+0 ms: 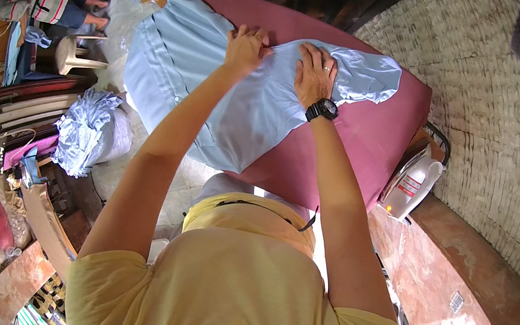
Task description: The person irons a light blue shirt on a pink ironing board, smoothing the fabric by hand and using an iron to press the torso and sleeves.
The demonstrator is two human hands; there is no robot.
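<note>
A light blue buttoned shirt [214, 109] lies spread over a board with a dark pink cover [346, 146]. My left hand [246, 50] rests on the upper middle of the shirt, its fingers bent and apart. To the right of it, my right hand [315, 75] presses down where the sleeve [369, 77] begins, fingers stretched over the cloth. It wears a ring and a black wristwatch [322, 109]. The sleeve is wrinkled and reaches toward the board's right edge. At the left, the shirt's body hangs past the board's edge.
A white and grey iron [412, 186] stands on end at the board's right side, a small orange light glowing. Left of the board are a bundle of pale blue cloth [88, 132] and a beige plastic stool [77, 57]. Another person's legs [88, 10] show at far left.
</note>
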